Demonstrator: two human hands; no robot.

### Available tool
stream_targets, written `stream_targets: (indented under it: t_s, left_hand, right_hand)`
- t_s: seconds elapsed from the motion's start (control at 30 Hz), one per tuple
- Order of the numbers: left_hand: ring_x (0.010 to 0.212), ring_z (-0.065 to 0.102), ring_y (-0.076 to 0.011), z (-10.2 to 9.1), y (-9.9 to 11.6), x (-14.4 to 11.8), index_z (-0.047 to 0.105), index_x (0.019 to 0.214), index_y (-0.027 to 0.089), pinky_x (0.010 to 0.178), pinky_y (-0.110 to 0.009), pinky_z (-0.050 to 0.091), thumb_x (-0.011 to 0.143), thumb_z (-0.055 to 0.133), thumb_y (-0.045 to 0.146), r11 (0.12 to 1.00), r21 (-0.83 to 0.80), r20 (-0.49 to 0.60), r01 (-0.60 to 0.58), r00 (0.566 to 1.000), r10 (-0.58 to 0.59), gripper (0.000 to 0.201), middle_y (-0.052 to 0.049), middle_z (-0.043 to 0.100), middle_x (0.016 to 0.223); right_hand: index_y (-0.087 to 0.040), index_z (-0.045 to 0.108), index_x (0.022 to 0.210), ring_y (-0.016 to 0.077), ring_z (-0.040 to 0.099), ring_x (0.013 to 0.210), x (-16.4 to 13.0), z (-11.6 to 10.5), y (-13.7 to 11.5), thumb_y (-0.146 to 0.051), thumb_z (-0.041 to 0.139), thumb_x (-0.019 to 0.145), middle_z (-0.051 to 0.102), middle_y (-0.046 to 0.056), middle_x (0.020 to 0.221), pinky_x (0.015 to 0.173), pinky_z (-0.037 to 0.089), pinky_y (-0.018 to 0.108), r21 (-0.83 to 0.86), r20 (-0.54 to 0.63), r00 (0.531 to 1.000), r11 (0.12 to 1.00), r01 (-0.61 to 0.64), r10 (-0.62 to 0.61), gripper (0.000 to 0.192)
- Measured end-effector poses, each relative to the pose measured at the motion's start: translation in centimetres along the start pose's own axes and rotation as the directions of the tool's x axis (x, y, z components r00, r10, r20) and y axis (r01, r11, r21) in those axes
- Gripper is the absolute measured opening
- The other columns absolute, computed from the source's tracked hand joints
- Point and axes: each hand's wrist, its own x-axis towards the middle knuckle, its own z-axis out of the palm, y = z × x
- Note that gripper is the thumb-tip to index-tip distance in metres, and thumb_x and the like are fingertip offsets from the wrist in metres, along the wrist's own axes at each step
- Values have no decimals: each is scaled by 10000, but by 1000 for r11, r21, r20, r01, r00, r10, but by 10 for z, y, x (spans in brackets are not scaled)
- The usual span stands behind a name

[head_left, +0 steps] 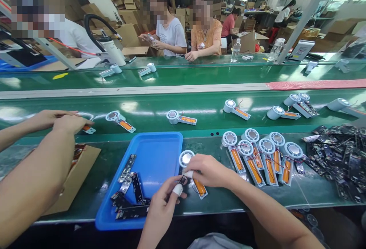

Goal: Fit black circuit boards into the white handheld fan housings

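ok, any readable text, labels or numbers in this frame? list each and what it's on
None can be read.
White box across the belt: printed panel, too blurred.
Circuit boards in the blue tray: markings too small.
Cardboard cartons at the back: no legible print.

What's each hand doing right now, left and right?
Left hand: closed, pinching a small dark circuit board with a taped fingertip.
Right hand: closed on the fan unit, holding it on the green bench.

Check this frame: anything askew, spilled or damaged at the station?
Nothing looks damaged or spilled. Both hands, left and right, work on one fan unit beside the blue tray. The circuit boards at right lie in a loose heap, untidy beside the row of units.
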Motion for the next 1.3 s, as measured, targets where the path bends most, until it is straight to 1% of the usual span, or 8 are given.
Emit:
stream_targets:
  t_s: [0.17, 0.33, 0.5, 0.67, 0.77, 1.0, 1.17, 1.3]
  left_hand:
    - [657, 731, -206, 0, 2, -4, 590, 1315, 190, 587, -318, 593, 844, 563, 476, 997, 53, 33, 50, 998, -52, 552, -81, 776, 913]
    - [516, 650, -195, 1, 5, -3, 626, 1319, 195, 533, -308, 559, 867, 483, 395, 983, 185, 43, -2, 999, -6, 515, -1, 675, 612]
    - [936, 725, -254, 1, 3, -1, 685, 1255, 240, 782, -355, 596, 880, 405, 267, 878, 438, 12, -193, 978, 209, 469, -102, 754, 1073]
    - [631, 684, -171, 4, -4, -10, 687, 1274, 290, 515, -238, 477, 909, 311, 158, 653, 712, 130, -258, 962, 239, 541, -92, 689, 994]
    - [731, 727, -186, 9, -10, -14, 658, 1297, 298, 583, -251, 517, 934, 307, 163, 692, 676, 84, -254, 959, 269, 523, -99, 701, 1125]
    - [923, 772, -275, 17, -16, -12, 589, 1259, 206, 768, -380, 617, 939, 443, 392, 915, 395, -170, -82, 972, 160, 398, -108, 789, 1064]
    - [890, 785, -281, 19, -12, -14, 655, 1143, 203, 701, -358, 627, 938, 436, 340, 832, 518, -161, -199, 932, 323, 331, -95, 804, 1035]
    - [838, 793, -252, 21, -15, -14, 665, 1164, 174, 653, -303, 626, 984, 401, 290, 686, 646, -136, -336, 833, 536, 340, -96, 808, 1024]
  right_hand:
    - [-186, 649, 1131, 188, 657, 944, -16, -23, -10, -24, 511, 889, 701, 67, 1051, 809, 485, 278, -36, 64, 982, 984, -176, 178, 322]
    - [-215, 656, 1162, 188, 638, 862, -28, -7, -21, -39, 527, 908, 666, 70, 1026, 681, 458, 252, -222, 216, 968, 972, -80, 130, 334]
    - [-187, 706, 1041, 173, 667, 949, -23, 14, -10, -108, 526, 967, 696, 76, 1088, 837, 516, 276, 160, -40, 995, 983, -85, 93, 210]
    - [-185, 733, 956, 151, 677, 761, -15, 29, -10, -133, 567, 928, 739, 30, 858, 707, 530, 246, 478, -206, 916, 852, -212, 343, 176]
    - [-175, 723, 962, 146, 665, 696, -13, 36, -15, -144, 604, 871, 720, 13, 788, 647, 525, 232, 572, -228, 863, 779, -255, 450, 153]
    - [-187, 731, 929, 159, 664, 840, -13, 42, -22, -67, 526, 870, 709, 49, 914, 767, 538, 261, 401, -331, 899, 905, -142, 288, 244]
    - [-188, 715, 1008, 179, 640, 924, -15, 47, -24, -15, 515, 872, 667, 65, 1005, 837, 537, 293, 244, -295, 919, 950, -193, 262, 298]
    - [-193, 702, 1037, 185, 633, 913, -14, 50, -29, -20, 511, 887, 648, 66, 1012, 808, 536, 297, 158, -292, 912, 955, -250, 287, 299]
